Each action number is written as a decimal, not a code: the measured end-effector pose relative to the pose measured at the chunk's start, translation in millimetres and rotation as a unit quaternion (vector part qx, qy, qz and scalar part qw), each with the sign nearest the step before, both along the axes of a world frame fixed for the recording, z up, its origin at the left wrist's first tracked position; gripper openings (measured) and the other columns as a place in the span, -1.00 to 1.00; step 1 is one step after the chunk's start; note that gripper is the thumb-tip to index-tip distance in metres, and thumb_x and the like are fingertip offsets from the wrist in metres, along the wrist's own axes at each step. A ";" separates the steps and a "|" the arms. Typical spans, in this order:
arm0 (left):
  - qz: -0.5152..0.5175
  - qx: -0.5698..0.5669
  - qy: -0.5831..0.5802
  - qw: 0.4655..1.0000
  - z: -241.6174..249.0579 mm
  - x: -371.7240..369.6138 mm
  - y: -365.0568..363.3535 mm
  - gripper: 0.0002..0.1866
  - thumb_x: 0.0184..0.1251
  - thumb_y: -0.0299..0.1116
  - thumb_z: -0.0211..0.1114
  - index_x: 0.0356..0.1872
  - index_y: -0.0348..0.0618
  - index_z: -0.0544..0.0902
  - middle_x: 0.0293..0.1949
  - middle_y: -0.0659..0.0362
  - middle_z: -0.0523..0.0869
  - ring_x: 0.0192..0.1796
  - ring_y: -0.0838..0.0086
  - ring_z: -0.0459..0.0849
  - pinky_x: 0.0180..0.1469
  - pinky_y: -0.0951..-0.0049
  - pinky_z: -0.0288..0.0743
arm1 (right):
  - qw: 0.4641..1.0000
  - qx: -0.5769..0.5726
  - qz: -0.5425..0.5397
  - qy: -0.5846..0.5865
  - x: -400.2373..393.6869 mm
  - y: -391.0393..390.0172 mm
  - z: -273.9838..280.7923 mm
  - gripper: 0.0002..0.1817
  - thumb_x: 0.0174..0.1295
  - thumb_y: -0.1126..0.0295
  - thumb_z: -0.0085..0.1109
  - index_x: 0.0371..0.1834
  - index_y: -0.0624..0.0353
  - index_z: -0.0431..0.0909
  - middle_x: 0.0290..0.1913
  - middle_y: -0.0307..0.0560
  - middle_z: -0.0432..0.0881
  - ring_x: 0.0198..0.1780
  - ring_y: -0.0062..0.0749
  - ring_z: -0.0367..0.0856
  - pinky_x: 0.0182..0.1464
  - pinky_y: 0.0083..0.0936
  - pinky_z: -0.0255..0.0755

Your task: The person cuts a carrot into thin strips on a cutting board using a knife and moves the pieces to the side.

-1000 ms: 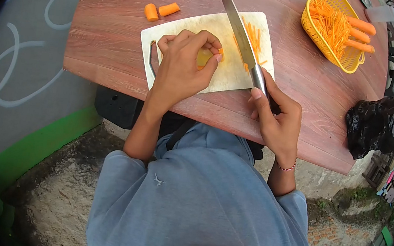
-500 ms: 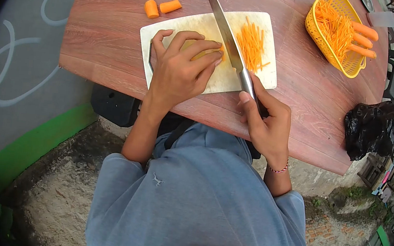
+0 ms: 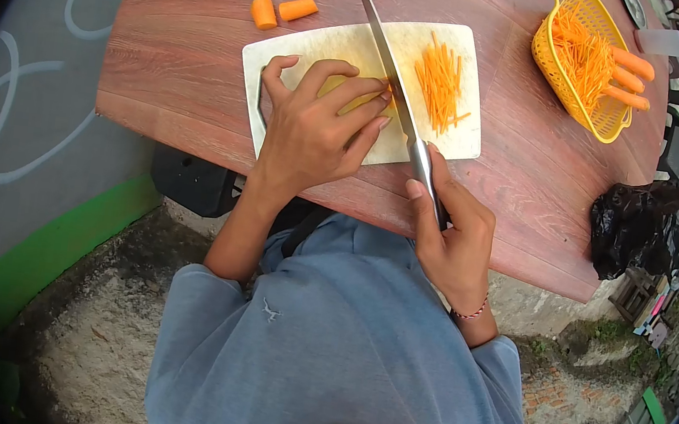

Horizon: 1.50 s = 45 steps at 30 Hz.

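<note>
The handle of a large kitchen knife (image 3: 388,60) is in my closed right hand (image 3: 458,238). Its blade slants across the white cutting board (image 3: 467,134), right beside the fingertips of my left hand (image 3: 316,121). Those fingers are bent and press on a piece of carrot (image 3: 387,92), mostly hidden beneath them. To the right of the blade lies a pile of thin carrot strips (image 3: 440,81) on the board. Two short carrot chunks (image 3: 280,11) rest on the wooden table (image 3: 182,52) beyond the board's left corner.
A yellow plastic basket (image 3: 544,59) at the back right holds carrot shreds and whole carrots (image 3: 629,80). The black plastic bag (image 3: 643,226) hangs at the table's right edge. Behind the basket is a clear plastic container (image 3: 664,42). A black stool (image 3: 192,183) stands below the table's left side.
The knife blade has shifted slightly, staying close to my left fingertips. My right hand has moved a little down and left with the handle. The view has shifted slightly.
</note>
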State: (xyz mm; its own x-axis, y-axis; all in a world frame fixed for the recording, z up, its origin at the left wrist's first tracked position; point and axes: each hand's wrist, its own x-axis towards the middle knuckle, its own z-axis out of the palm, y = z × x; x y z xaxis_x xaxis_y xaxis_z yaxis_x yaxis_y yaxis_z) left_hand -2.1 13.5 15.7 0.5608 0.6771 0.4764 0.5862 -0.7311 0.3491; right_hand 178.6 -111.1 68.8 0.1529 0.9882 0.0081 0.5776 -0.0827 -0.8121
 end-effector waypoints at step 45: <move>-0.001 0.029 -0.020 0.999 -6.4 0.1 2.7 -0.84 0.29 -0.21 0.54 -0.21 0.02 0.92 -0.07 0.47 0.86 0.11 0.49 0.71 0.39 -0.13 0.04 | 0.996 0.032 0.005 -0.088 -16.0 33.9 -11.1 -0.53 0.50 0.42 0.33 0.42 0.38 0.59 -0.31 0.23 0.74 -0.36 0.10 0.78 -0.32 -0.13 0.59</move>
State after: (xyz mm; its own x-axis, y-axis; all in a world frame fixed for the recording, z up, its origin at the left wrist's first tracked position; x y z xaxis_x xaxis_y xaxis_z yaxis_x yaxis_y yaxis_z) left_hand -2.0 16.2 9.2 0.5416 0.6472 0.5365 0.5720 -0.7514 0.3290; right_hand 162.6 -77.1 57.7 0.1327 0.9864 0.0965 0.7124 -0.0272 -0.7013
